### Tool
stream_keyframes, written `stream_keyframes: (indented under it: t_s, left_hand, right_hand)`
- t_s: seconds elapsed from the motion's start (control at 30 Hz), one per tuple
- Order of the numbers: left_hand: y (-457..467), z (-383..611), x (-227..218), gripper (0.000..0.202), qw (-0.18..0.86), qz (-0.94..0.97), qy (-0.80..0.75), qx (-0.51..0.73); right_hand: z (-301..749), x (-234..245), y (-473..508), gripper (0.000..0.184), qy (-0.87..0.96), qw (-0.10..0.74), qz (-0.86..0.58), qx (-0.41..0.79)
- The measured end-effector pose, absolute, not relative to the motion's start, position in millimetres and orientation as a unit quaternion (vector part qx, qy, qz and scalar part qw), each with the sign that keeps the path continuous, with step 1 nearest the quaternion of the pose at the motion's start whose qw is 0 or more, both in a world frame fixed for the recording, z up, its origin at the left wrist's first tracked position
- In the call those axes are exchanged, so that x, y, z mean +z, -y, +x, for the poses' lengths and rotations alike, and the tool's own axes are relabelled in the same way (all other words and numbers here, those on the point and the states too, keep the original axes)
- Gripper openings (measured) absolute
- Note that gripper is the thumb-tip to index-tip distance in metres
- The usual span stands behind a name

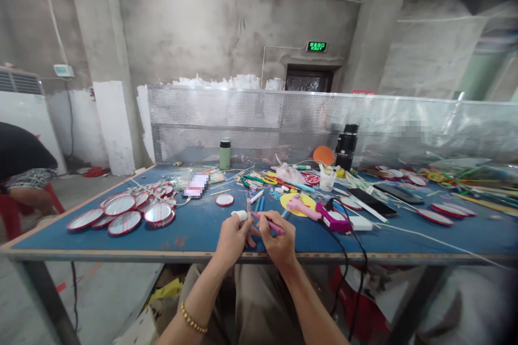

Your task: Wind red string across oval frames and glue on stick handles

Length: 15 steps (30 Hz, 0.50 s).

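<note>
**Workbench and Room Layout**

The blue table (121,237) stands in a bare concrete room, backed by a perforated metal screen (251,118); a green exit sign (316,46) hangs above a doorway. Round mirrors (121,213) lie at the left, a glue gun (324,216) right of centre, a green bottle (225,154) at the rear. At the near edge, the left hand (231,240) and right hand (279,245) meet, both closed on a thin pink stick (267,222), the left forefinger taped.
</note>
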<state>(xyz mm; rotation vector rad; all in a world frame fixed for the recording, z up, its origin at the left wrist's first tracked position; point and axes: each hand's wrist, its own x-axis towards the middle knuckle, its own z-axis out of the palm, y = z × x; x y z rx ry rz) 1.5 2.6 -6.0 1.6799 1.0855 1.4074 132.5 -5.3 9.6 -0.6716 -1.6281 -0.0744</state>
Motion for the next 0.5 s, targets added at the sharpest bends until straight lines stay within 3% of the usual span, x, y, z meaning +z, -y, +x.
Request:
stream_keyframes:
  t_s: [0.5]
  left_hand:
    - [1.1, 1.6, -3.1, 0.031, 0.32, 0.66, -0.42, 0.534]
  right_hand:
    - [132.0, 10.2, 4.9, 0.019, 0.725, 0.628, -0.282, -0.031]
